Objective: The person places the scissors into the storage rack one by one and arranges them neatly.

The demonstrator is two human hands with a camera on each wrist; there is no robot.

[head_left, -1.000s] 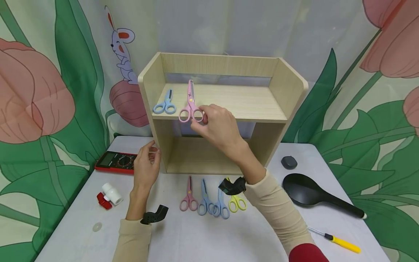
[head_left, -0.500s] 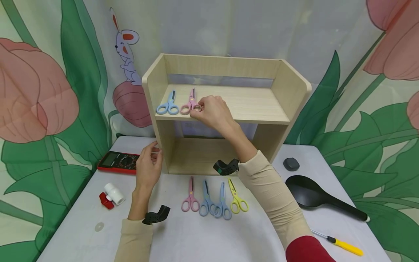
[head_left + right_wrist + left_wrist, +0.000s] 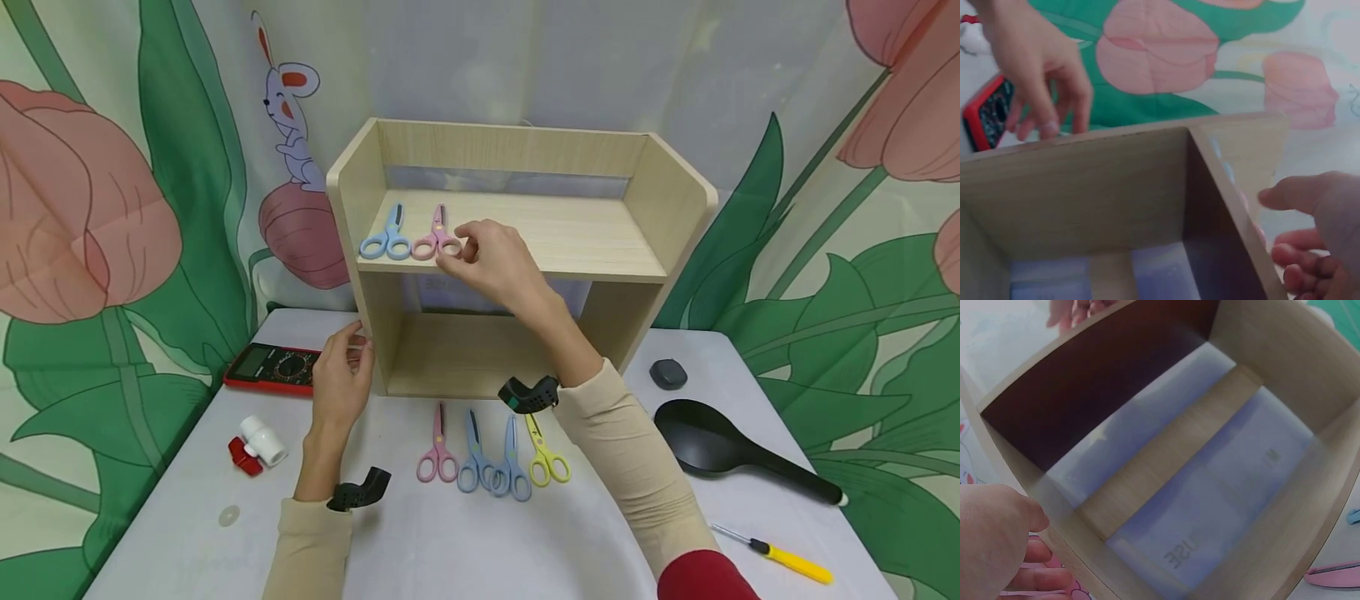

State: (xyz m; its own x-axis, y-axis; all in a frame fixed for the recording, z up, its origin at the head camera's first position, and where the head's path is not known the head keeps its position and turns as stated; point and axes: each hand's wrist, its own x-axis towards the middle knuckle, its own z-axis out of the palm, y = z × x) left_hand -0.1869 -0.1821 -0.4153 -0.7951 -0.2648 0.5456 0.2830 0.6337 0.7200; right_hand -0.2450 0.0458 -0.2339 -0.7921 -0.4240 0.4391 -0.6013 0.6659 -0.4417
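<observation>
Pink scissors [image 3: 437,237] lie on the upper board of the wooden shelf unit [image 3: 517,377], beside light-blue scissors [image 3: 388,233]. My right hand [image 3: 498,262] hovers at the board's front edge. Its thumb and index finger are parted just right of the pink handle. In the right wrist view the thumb and fingers [image 3: 1294,253] stand apart near the board's edge. Against the unit's left side rests my left hand [image 3: 341,383], its fingers relaxed. On the table before the unit lie another pair of pink scissors [image 3: 437,454], two blue pairs [image 3: 474,462] and yellow scissors [image 3: 548,462].
A red-cased multimeter [image 3: 272,368] lies left of the unit, partly behind my left hand. Nearer are a white and red plastic fitting [image 3: 258,443] and a small disc [image 3: 228,516]. To the right are a dark puck-like object [image 3: 668,374], a black ladle [image 3: 712,437] and a yellow-handled screwdriver [image 3: 795,564].
My right hand lowered the pink scissors onto the upper board, beside the blue pair. Its fingertips then parted from the handle. The left hand stayed at the unit's side.
</observation>
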